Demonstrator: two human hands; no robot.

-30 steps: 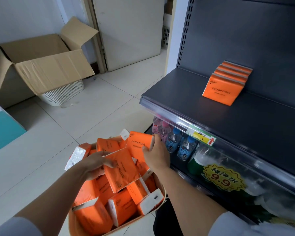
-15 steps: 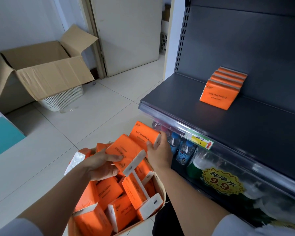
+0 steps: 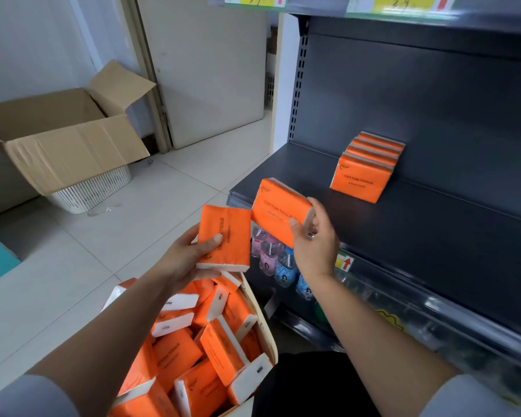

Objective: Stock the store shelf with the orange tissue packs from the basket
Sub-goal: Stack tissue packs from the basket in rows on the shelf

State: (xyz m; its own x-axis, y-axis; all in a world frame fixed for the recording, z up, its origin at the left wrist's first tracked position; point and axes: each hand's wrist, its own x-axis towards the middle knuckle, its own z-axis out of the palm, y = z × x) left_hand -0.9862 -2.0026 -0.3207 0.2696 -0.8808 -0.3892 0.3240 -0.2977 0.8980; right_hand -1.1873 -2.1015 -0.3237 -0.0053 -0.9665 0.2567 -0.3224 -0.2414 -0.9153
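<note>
The left hand [image 3: 183,260] grips one orange tissue pack [image 3: 224,236] above the basket [image 3: 266,329]. The right hand [image 3: 313,240] pinches a second pack [image 3: 278,210] at the front edge of the dark shelf [image 3: 433,236]. Farther back stands a row [image 3: 364,173] of four or five packs. Over a dozen lie loose in the basket. Small bottles [image 3: 271,255] crowd the tier below, and one open cardboard box [image 3: 69,142] sits on the floor.

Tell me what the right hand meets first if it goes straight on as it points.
Likely the bare shelf deck. The right hand, gripping an orange pack, points over its front edge; the stocked row sits right of that line. Depth unclear.
</note>
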